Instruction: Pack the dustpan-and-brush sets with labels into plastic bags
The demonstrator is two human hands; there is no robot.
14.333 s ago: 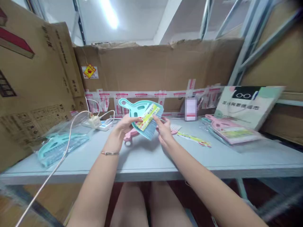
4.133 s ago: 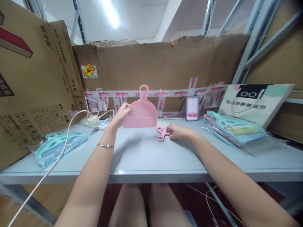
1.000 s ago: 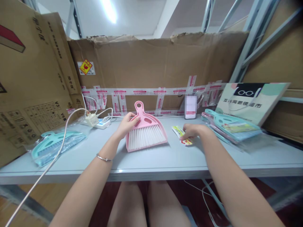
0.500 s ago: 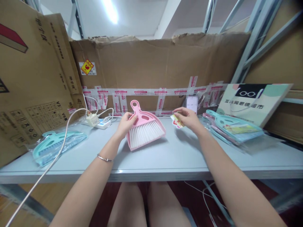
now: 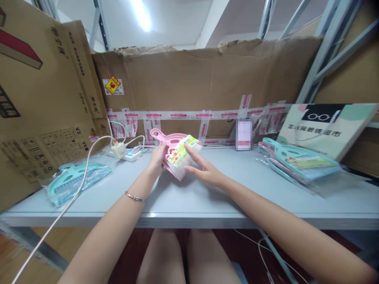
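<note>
My left hand (image 5: pixel 156 157) grips a small pink dustpan with its brush (image 5: pixel 171 142) and holds it tilted above the grey table (image 5: pixel 207 197). A yellow and green paper label (image 5: pixel 181 153) lies across the white bristles. My right hand (image 5: pixel 203 167) rests its fingertips on that label, fingers mostly stretched out, thumb underneath the set's lower edge.
At the right lies a stack of bagged teal and pink dustpan sets (image 5: pixel 296 162) under a leaning printed board (image 5: pixel 325 126). A bagged teal set (image 5: pixel 75 181) lies at the left. A power strip (image 5: pixel 127 153) with a white cable (image 5: pixel 77 177) and a phone (image 5: pixel 244 135) stand by the cardboard wall.
My right hand picked the label off the table and brought it onto the brush. The left hand lifted and tilted the pink set off the table.
</note>
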